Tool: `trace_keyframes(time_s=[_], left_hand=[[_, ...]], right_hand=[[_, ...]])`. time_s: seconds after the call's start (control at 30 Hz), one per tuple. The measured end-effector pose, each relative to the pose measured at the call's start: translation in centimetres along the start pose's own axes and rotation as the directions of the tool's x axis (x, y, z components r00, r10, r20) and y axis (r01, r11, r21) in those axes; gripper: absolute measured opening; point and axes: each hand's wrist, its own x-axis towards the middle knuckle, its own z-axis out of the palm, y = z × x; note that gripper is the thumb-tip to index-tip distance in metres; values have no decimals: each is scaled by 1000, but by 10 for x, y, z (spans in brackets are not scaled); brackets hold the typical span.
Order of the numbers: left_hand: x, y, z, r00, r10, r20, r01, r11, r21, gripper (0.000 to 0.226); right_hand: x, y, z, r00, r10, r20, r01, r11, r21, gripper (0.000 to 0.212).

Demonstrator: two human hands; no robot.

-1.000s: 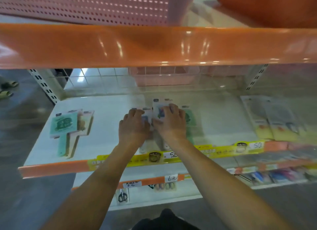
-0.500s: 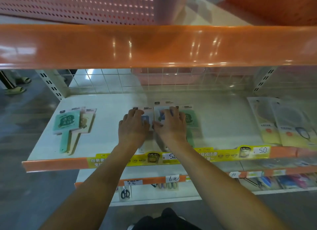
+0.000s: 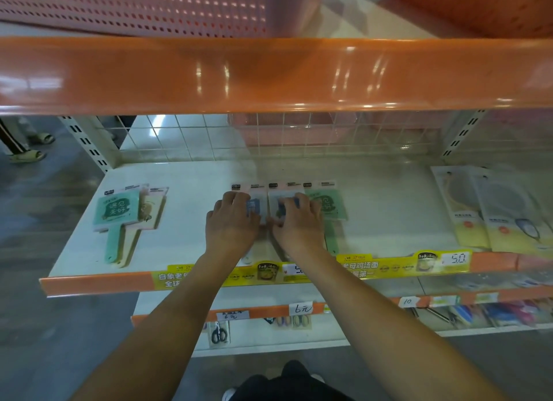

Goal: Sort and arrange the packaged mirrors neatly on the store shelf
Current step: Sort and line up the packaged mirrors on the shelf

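1. The left hand (image 3: pixel 232 224) is laid palm-down on the leftmost of three packaged hand mirrors (image 3: pixel 256 204), a blue-faced one in glossy clear wrap with a pale header card; the fingers are held close together and only slightly bent, pressing flat on the packet rather than curling round it.
2. The right hand (image 3: pixel 299 225) is laid the same way on the middle packaged mirror (image 3: pixel 278 200), its fingers nearly straight and spread a little, the fingertips reaching onto the edge of the mint-green paddle-shaped mirror (image 3: pixel 330 209) just beside it.
3. The three packets are set side by side, touching or overlapping, at the middle of the white flat shelf board (image 3: pixel 191 215), header cards toward the back.
4. A second small pile of mirrors (image 3: pixel 119 213), a green square-faced one with a handle lying over a cream one, is seen well apart at the left of the same board.
5. Flat yellow-and-clear plastic packets (image 3: pixel 484 221) are laid at the right end.
6. The board's front is edged by a glossy orange strip (image 3: pixel 98 282) carrying a yellow printed price label (image 3: pixel 419 264).
7. A wire grid back panel (image 3: pixel 209 137) is seen behind, and a shiny orange shelf lip (image 3: pixel 269 74) above, with a pink perforated plastic basket (image 3: pixel 143 8) on it.
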Motion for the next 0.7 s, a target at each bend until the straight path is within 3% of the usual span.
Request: trace_keyframes(time_s=[0.7], left_hand=[[-3, -4, 1, 1000, -4, -18, 4, 1000, -7, 35]], right_hand=[[-8, -7, 4, 999, 24, 43, -21, 998, -67, 60]])
